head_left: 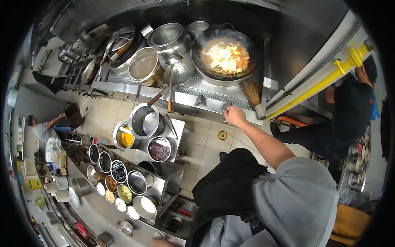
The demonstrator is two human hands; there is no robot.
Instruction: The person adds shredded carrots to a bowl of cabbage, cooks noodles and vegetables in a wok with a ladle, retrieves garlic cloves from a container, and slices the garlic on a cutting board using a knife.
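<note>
My right hand (235,116) reaches to the front edge of the stove (181,91), its fingers curled closed at a small control knob (226,108), mostly hidden by the hand. Above it, a black wok (196,61) sits on a burner, holding chopped pale and orange vegetables (226,57) under a bright glow. A bundled bamboo brush (251,94) leans beside the hand. At the bottom edge, my left hand (163,243) is only partly in view over the counter, by a crumpled whitish piece that looks like cloth (159,235); its fingers are not clear.
A perforated skimmer (181,73) and a ladle (170,82) rest across a metal pot (144,66). Steel bowls and several ingredient containers (119,171) line the counter at left. A yellow pipe (312,88) runs along the right; a person in black (352,111) stands beyond it. Another person (41,127) is far left.
</note>
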